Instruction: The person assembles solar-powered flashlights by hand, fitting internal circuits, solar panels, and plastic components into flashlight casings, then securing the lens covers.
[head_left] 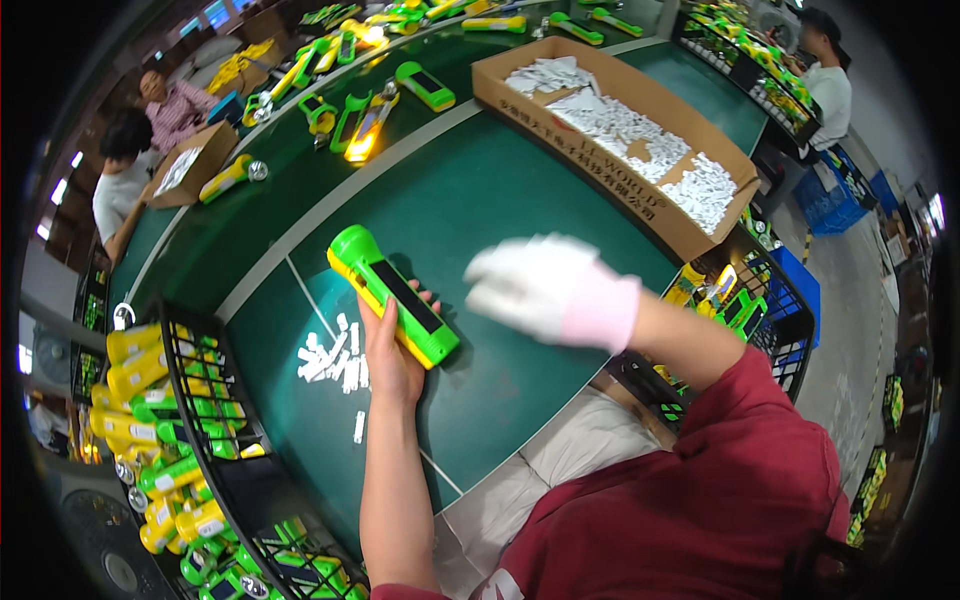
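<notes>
My bare left hand [388,345] is closed around a green and yellow flashlight [400,298] with a long dark panel along its upper side. Its wide head points to the far left, above the green table [540,390]. To the right, apart from the flashlight, is my right hand [545,285] in a white glove with a pink cuff. Motion smears its fingers, so whether they hold anything does not show. Several small white pieces [338,358] lie loose on the table left of my left forearm.
A long cardboard box [600,165] of white pieces stands far right. Black crates [200,440] of flashlights flank me on both sides. More flashlights [425,87] lie on the belt beyond the table, one lit. Other people [125,175] sit far left, and another person [828,85] is far right.
</notes>
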